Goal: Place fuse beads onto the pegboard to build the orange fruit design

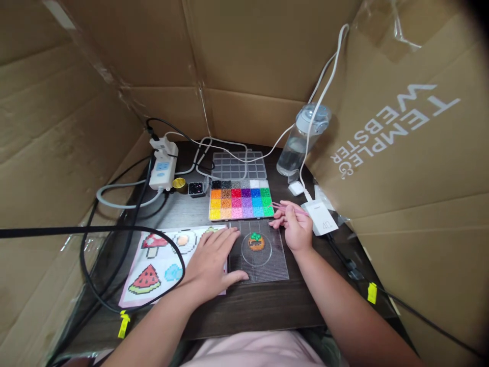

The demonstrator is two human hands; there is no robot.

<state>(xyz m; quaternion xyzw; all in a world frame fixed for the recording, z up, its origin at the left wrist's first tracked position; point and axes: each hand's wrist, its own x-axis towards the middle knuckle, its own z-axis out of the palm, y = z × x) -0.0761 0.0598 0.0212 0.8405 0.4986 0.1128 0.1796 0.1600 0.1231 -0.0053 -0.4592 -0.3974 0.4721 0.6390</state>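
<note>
My left hand (214,262) lies flat, fingers outstretched, over the pattern sheet (153,257) and against the left edge of a clear pegboard (277,267). On the pegboard a round clear plate (263,259) surrounds a small orange bead figure (256,242) with a green top and dark marks. Pink tweezers (284,207) are held in my right hand (297,229), their tips pointing left at the right edge of the bead box (241,200). That box has several compartments of coloured beads, with its clear lid (239,165) folded back behind it.
A small black-bead container (196,189) and a yellow round tin (179,183) sit left of the box. A power strip (164,165) with looping cables stands farther left. At right are a water bottle (300,140) and a white charger (320,216). Cardboard walls (244,112) enclose the table.
</note>
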